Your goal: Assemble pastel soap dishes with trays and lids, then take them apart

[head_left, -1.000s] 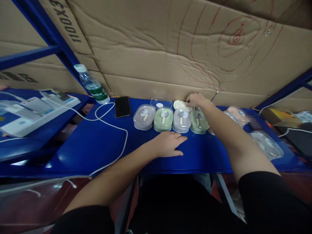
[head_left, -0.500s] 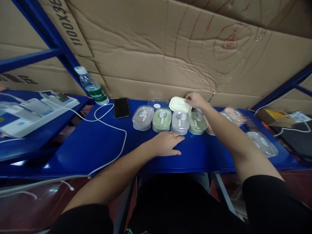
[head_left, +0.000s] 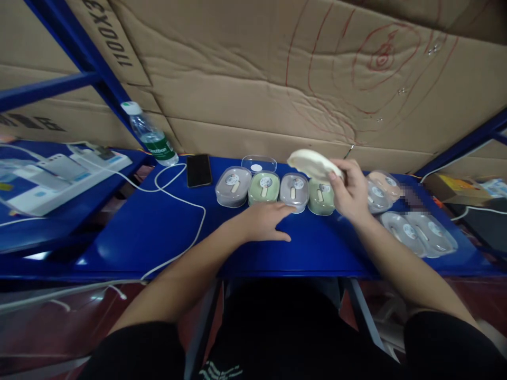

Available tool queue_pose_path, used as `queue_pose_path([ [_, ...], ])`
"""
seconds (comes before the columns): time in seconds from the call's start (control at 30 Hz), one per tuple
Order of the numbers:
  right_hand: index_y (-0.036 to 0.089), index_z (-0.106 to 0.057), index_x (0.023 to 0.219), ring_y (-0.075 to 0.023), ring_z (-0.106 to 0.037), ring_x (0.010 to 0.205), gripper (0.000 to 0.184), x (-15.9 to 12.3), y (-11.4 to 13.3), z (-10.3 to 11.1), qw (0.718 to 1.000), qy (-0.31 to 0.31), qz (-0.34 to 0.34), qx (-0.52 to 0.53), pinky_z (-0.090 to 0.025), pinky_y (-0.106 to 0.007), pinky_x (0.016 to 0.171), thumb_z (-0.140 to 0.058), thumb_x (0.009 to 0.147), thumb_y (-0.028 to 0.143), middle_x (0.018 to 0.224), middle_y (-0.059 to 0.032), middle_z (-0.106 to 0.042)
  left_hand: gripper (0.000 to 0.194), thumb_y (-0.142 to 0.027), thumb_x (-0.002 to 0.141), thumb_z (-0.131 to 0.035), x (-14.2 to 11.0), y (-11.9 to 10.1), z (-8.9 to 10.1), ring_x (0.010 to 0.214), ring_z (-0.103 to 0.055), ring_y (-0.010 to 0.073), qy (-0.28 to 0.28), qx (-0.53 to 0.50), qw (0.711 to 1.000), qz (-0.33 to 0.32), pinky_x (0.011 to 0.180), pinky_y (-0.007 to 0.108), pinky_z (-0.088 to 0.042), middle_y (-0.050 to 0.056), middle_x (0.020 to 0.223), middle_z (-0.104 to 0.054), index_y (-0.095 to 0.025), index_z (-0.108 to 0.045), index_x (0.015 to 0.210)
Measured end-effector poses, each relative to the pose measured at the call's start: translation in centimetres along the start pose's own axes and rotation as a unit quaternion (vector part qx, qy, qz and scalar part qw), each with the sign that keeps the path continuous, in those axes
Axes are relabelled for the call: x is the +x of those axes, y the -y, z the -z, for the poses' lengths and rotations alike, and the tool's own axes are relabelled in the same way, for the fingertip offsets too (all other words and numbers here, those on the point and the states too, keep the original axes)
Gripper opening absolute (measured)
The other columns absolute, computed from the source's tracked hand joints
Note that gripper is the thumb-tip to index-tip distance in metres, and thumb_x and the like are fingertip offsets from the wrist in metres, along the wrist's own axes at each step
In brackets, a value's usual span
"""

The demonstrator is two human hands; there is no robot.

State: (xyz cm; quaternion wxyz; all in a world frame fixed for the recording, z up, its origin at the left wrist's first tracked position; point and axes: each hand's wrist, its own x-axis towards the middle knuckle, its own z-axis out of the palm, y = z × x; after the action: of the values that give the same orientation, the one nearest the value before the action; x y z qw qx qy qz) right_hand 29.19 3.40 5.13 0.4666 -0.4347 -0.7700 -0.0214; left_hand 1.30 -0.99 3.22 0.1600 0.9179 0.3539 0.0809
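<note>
My right hand [head_left: 350, 190] grips a cream-coloured shallow oval dish, perhaps a lid or base [head_left: 311, 162], and holds it tilted above the row of boxes. My left hand [head_left: 266, 221] is open over the table, fingers spread, its fingertips at the front of a grey box with a clear cover [head_left: 293, 192]. Left of that stand a green box [head_left: 263, 189] and another grey box [head_left: 233, 188]. A second green box [head_left: 321, 198] sits to the right, partly beneath the raised dish. A clear oval cover [head_left: 259, 164] with a white round sticker lies behind the row.
On the blue table [head_left: 158, 227] are a phone [head_left: 199, 170], a water bottle [head_left: 154, 138] and a white cable [head_left: 204, 221]. More covered boxes [head_left: 404, 232] lie at the right. A cardboard wall [head_left: 237, 89] rises behind; a power strip [head_left: 71, 182] is at left.
My right hand has lifted the cream dish off the back of the table and drawn it nearer and to the right, tilting it. My left hand stays open, slightly shifted.
</note>
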Motion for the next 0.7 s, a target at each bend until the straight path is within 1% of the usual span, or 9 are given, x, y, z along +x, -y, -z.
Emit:
queue_pose_path([
  [0.07,0.035,-0.074,0.130,-0.0303,-0.074,0.104,0.030,-3.6,0.5,1.5,0.997,0.008,0.078,0.011,-0.062,-0.052,0.094,-0.057,0.106,0.038,0.111,-0.0100,-0.077,0.089,-0.065,0.086,-0.086,-0.7,0.3,1.7,0.139,-0.069,0.0360,-0.006,-0.002,0.999,0.045,0.113,0.046,-0.054,0.014,0.153,-0.071,-0.020,-0.059,0.158],
  [0.2,0.039,-0.079,0.127,-0.0281,-0.075,0.091,0.038,-9.0,0.3,2.6,0.973,0.126,0.195,0.005,-0.063,-0.050,0.080,-0.062,0.098,0.022,0.098,-0.0067,-0.078,0.097,-0.082,0.068,-0.091,-1.4,0.3,3.2,0.132,-0.072,0.0419,0.003,0.043,0.996,0.078,0.113,0.052,-0.054,0.015,0.140,-0.079,-0.018,-0.074,0.140],
  [0.33,0.037,-0.076,0.136,-0.0272,-0.075,0.099,0.038,-10.5,1.0,1.7,0.931,0.272,0.244,-0.019,-0.061,-0.047,0.084,-0.060,0.105,0.023,0.105,-0.0061,-0.082,0.104,-0.085,0.070,-0.088,-0.5,-0.2,0.9,0.139,-0.068,0.0416,-0.013,0.044,0.999,0.027,0.116,0.051,-0.052,0.017,0.148,-0.074,-0.019,-0.068,0.148],
  [0.4,0.030,-0.075,0.139,-0.0287,-0.074,0.104,0.035,-10.2,1.5,1.3,0.907,0.322,0.273,-0.006,-0.060,-0.047,0.087,-0.064,0.108,0.041,0.111,-0.0085,-0.082,0.099,-0.084,0.077,-0.084,0.1,-0.3,-0.5,0.134,-0.071,0.0395,-0.004,0.032,0.999,-0.004,0.112,0.049,-0.055,0.016,0.147,-0.073,-0.020,-0.065,0.150],
  [0.43,0.027,-0.075,0.139,-0.0296,-0.074,0.105,0.042,-10.0,1.6,1.2,0.899,0.334,0.282,0.006,-0.060,-0.048,0.089,-0.067,0.106,0.052,0.113,-0.0100,-0.082,0.094,-0.082,0.081,-0.081,0.2,-0.3,-1.2,0.130,-0.072,0.0385,0.001,0.028,1.000,-0.014,0.108,0.048,-0.058,0.016,0.145,-0.073,-0.020,-0.065,0.149],
  [0.5,0.025,-0.077,0.136,-0.0302,-0.074,0.106,0.052,-9.1,1.5,1.5,0.901,0.328,0.281,0.028,-0.060,-0.049,0.091,-0.069,0.103,0.064,0.115,-0.0114,-0.082,0.084,-0.079,0.087,-0.078,0.5,-0.2,-2.0,0.121,-0.075,0.0367,0.009,0.028,0.999,-0.021,0.100,0.046,-0.061,0.016,0.143,-0.072,-0.021,-0.065,0.147],
  [0.57,0.028,-0.080,0.131,-0.0295,-0.074,0.105,0.042,-7.5,0.6,2.3,0.924,0.293,0.245,0.033,-0.059,-0.050,0.094,-0.068,0.104,0.059,0.114,-0.0102,-0.083,0.082,-0.076,0.087,-0.080,0.6,0.0,-2.3,0.119,-0.076,0.0362,0.011,0.036,0.999,-0.017,0.097,0.044,-0.062,0.016,0.145,-0.070,-0.023,-0.064,0.148],
  [0.63,0.031,-0.082,0.124,-0.0289,-0.075,0.105,0.030,-5.0,-1.0,3.2,0.954,0.242,0.175,0.017,-0.058,-0.051,0.098,-0.065,0.107,0.049,0.112,-0.0088,-0.084,0.091,-0.075,0.083,-0.085,0.6,0.0,-2.3,0.126,-0.073,0.0378,0.011,0.043,0.999,-0.008,0.101,0.044,-0.061,0.016,0.151,-0.067,-0.024,-0.058,0.155],
  [0.7,0.030,-0.084,0.116,-0.0300,-0.075,0.107,0.032,-1.8,-3.2,3.9,0.978,0.189,0.087,-0.018,-0.057,-0.051,0.102,-0.061,0.106,0.050,0.114,-0.0087,-0.084,0.102,-0.074,0.080,-0.087,0.8,-0.2,-2.1,0.134,-0.070,0.0402,0.016,0.045,0.999,0.001,0.106,0.046,-0.059,0.018,0.157,-0.063,-0.022,-0.052,0.161],
])
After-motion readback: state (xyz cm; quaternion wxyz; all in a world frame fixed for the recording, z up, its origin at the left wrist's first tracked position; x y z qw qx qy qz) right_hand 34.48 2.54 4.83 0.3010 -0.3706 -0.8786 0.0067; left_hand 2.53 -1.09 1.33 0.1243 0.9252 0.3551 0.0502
